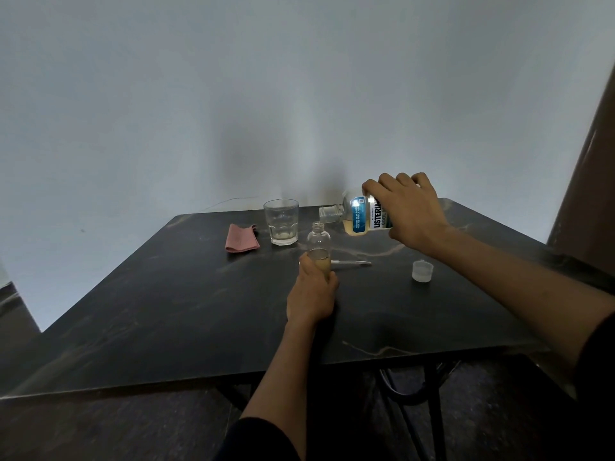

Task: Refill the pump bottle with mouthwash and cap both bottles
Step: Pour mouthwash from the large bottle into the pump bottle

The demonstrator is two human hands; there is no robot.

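Note:
A small clear pump bottle (pixel 318 239) stands upright and uncapped on the dark table (pixel 166 311), partly filled with yellowish liquid. My left hand (pixel 312 291) grips its lower half. My right hand (pixel 411 211) holds the mouthwash bottle (pixel 361 216) tipped on its side, its open neck just above and right of the small bottle's mouth. Yellowish liquid lies low in the tipped bottle. The pump head with its white tube (pixel 351 262) lies on the table right behind the small bottle. The mouthwash cap (pixel 422 270) rests open side up to the right.
A glass tumbler (pixel 281 221) with a little liquid stands behind the small bottle, to its left. A folded pink cloth (pixel 242 238) lies left of the tumbler. A grey wall runs behind the table, and a brown surface rises at the far right.

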